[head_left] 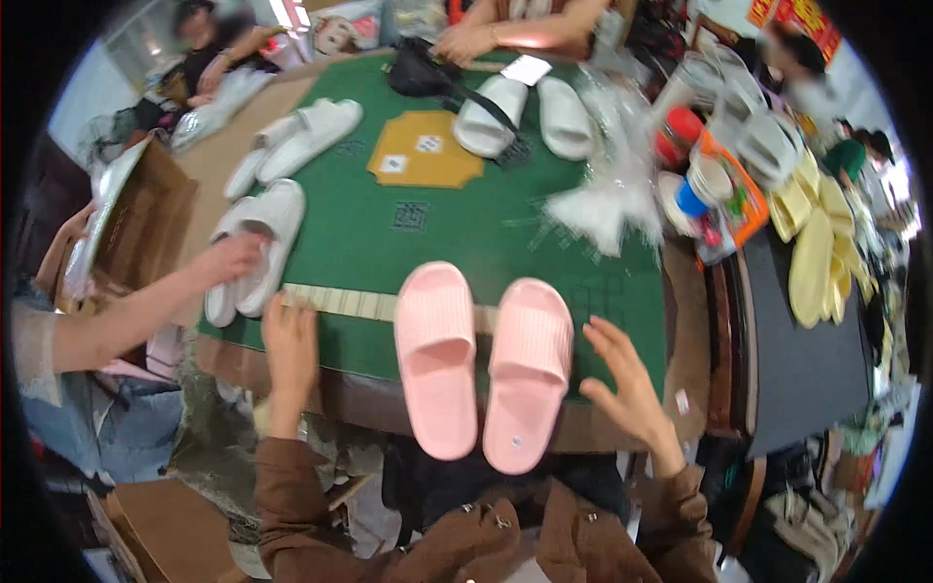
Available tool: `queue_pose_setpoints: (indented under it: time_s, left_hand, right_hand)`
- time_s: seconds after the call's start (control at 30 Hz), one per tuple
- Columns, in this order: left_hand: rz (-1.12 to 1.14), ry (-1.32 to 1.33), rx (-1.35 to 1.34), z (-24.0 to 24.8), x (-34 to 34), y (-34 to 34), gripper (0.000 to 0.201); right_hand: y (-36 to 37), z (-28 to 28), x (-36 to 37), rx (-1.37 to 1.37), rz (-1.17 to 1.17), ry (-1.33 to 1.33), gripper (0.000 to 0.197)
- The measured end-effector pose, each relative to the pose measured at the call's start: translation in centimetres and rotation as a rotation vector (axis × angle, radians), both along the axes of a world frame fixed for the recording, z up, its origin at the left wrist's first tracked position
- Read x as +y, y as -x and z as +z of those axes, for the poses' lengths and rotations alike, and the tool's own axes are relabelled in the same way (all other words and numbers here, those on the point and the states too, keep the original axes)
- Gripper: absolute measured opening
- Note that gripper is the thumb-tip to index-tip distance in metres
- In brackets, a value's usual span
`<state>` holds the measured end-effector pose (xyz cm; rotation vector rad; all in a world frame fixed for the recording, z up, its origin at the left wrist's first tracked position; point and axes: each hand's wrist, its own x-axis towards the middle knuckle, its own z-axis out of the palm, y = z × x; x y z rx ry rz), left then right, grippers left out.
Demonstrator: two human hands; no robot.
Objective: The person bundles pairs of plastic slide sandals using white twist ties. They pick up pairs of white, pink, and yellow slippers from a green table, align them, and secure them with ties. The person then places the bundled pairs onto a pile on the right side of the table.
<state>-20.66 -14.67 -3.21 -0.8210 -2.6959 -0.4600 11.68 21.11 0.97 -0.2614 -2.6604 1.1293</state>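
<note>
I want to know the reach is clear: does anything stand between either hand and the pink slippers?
Nothing visible stands between the right hand and the right slipper. On the other side, a low row of tiles runs from near the left hand's fingertips toward the left slipper.

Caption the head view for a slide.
Pink slippers between the open left hand and right hand, at the near edge of a green tabletop, white slippers beyond.
</note>
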Motion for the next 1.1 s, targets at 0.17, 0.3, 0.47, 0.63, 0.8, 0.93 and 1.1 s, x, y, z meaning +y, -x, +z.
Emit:
queue_pose_setpoints:
  time_s: [0.17,0.3,0.47,0.63,0.8,0.93,1.1]
  left_hand:
    - [0.010,0.099,0.124,-1.4,0.6,2.6,0.041]
    - [-0.374,-0.140,-0.143,1.1,9.3,-1.9,0.034]
    - [-0.607,-0.201,-0.202,2.9,15.3,-9.7,0.034]
    - [-0.576,-0.169,-0.125,2.1,16.8,-12.9,0.032]
    - [-0.563,-0.191,-0.079,2.2,17.8,-14.8,0.031]
    - [-0.563,-0.188,-0.110,2.1,18.1,-14.8,0.031]
    - [-0.625,-0.540,-0.230,3.2,17.7,-15.0,0.035]
  right_hand:
    - [-0.1,0.1,2.7,0.064,-0.201,0.020,0.035]
    - [2.9,-1.5,6.6,0.200,-0.271,-0.090,0.021]
    - [8.9,-1.9,9.1,0.287,-0.222,-0.394,0.019]
    - [13.7,-3.8,10.1,0.352,-0.031,-0.781,0.015]
    - [13.6,-3.7,9.7,0.397,0.101,-0.826,0.011]
    - [10.2,0.2,4.3,0.561,0.072,-0.576,0.015]
    - [1.4,4.8,-8.2,0.745,0.432,-0.539,0.019]
